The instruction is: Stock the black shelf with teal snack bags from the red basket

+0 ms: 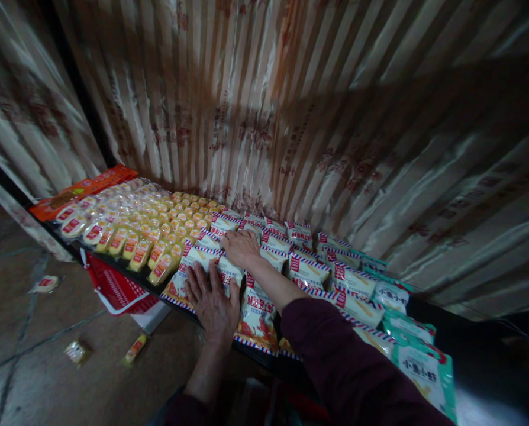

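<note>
My left hand (pixel 213 305) lies with fingers spread on a white snack bag (pixel 197 255) with a red and blue striped edge, at the front of the shelf. Farther back, my right hand (pixel 242 247) reaches over the same kind of bags; its fingers rest on them, partly hidden behind the hand's back. Close to the right forearm stands another snack bag (pixel 256 313) with red print. Rows of these bags (pixel 309 271) continue to the right. On the left they border small yellow wrapped cakes (pixel 161 260).
Green snack bags (pixel 419 367) stand at the shelf's right. White wrapped cakes (pixel 74 225) and an orange package (pixel 84 188) fill its left end. Below is a red basket (pixel 118 285). Several wrapped pieces, including a yellow one (pixel 135 348), lie on the floor. Printed sheeting (pixel 264 106) hangs behind.
</note>
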